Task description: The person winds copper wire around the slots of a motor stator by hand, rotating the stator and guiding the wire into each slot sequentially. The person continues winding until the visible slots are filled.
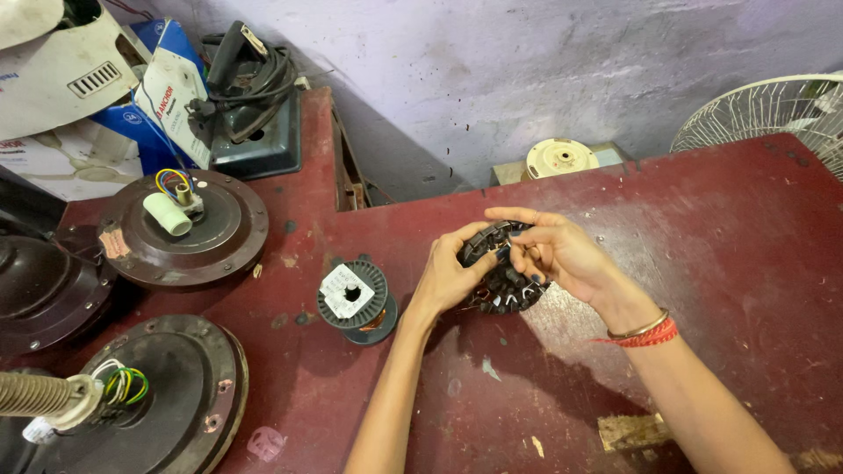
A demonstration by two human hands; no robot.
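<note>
Hands over worn dark-red table [746,263], both gripping 1 round black slotted metal stator core [502,279], held just above the tabletop near its middle. Left hand [450,279] fingers curled around the core's left rim; right hand [562,250] pinching its top edge, red thread and metal bangle [645,331] at wrist. Black ribbed plastic spool of copper wire [354,298] near left. 2 dark round fan motor housings [183,230] further left.
</note>
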